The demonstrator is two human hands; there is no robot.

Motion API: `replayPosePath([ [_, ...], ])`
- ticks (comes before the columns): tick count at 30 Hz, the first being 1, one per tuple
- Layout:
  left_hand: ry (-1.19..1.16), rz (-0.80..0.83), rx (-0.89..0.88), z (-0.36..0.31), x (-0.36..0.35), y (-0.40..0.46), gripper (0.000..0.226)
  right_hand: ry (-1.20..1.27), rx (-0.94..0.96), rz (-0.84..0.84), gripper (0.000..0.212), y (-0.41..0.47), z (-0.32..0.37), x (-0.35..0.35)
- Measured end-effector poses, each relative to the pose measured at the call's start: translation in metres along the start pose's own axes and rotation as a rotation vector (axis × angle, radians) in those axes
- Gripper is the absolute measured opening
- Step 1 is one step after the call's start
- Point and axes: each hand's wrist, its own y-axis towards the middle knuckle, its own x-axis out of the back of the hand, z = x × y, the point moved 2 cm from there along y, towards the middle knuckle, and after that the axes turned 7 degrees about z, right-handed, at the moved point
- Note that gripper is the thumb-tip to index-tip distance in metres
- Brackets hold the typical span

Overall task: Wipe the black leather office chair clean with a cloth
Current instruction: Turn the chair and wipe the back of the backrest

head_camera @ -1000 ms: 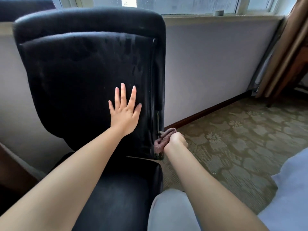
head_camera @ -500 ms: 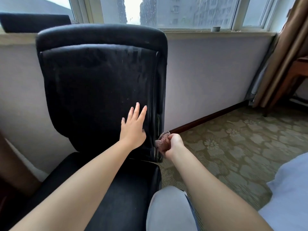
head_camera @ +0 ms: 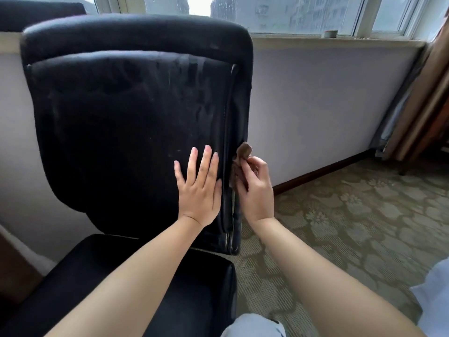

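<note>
The fingers (head_camera: 247, 170) of the right hand (head_camera: 255, 190) are curled round a small brown cloth (head_camera: 243, 152), pinching it against the right side edge of the backrest of the black leather office chair (head_camera: 136, 122); one crumpled corner of the cloth sticks up above the thumb, the rest is bunched under the palm. Just beside it, the left hand (head_camera: 199, 190) lies flat on the front of the backrest with its fingers straight and slightly spread, holding nothing (the two hands sit either side of the backrest's piped side seam, close but apart). The chair's backrest is tall and padded, with a rolled top and a stitched inner panel; the leather looks dull, with pale smears and streaks in its upper right part. Its seat (head_camera: 136, 283) is a smoother, glossier black cushion below the forearms. The chair stands against a plain pale wall (head_camera: 315, 105) with a dark wooden skirting board (head_camera: 323, 170) at its foot. Above runs a window sill (head_camera: 364, 42) carrying a small round pot (head_camera: 330, 33) whose contents cannot be seen, and a window (head_camera: 291, 13) showing hazy tower blocks. The floor is a carpet (head_camera: 352, 215) in olive tones with a pale flower pattern. Brown curtains (head_camera: 422, 105) hang at the right edge, and light blue fabric (head_camera: 435, 300) shows at the lower right.
</note>
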Motion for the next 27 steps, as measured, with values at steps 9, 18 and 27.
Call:
replayPosePath([
  [9,0.005,-0.104,0.004,0.015,-0.03,0.013,0.053,-0.231,0.063,0.02,0.031,-0.049,-0.046,-0.055],
  [18,0.019,-0.162,-0.002,0.016,-0.031,0.011,0.052,-0.1,0.032,0.068,0.033,-0.032,-0.038,-0.041],
  [27,0.027,-0.151,0.007,0.014,-0.034,0.014,0.052,-0.099,-0.001,0.147,0.028,-0.066,-0.055,-0.064],
])
